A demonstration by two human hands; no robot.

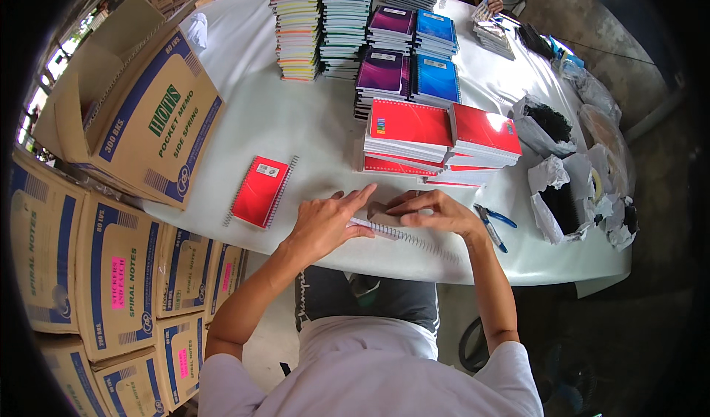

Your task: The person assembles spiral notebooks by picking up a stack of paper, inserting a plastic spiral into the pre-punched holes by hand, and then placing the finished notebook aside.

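Note:
A small spiral notebook [381, 217] with a grey-brown cover is held near the table's front edge, partly hidden by my hands. My left hand [331, 221] grips its left end, the thumb below and the fingers above. With bent fingers, my right hand [433, 211] holds the cover from the right. A wire coil [420, 241] runs along the notebook's near edge, and its loose end sticks out to the right beneath my right hand. To the left, a bound red notebook [259, 192] lies on the table, coils showing at its sides.
Stacks of red pads [410, 121] stand just beyond my hands, with purple notebooks [382, 69] and blue notebooks [436, 76] behind. Blue-handled pliers [491, 228] lie right, near paper-wrapped black coils [558, 206]. Cartons [159, 121] crowd the left. Another person's hand [494, 4] works at the far side.

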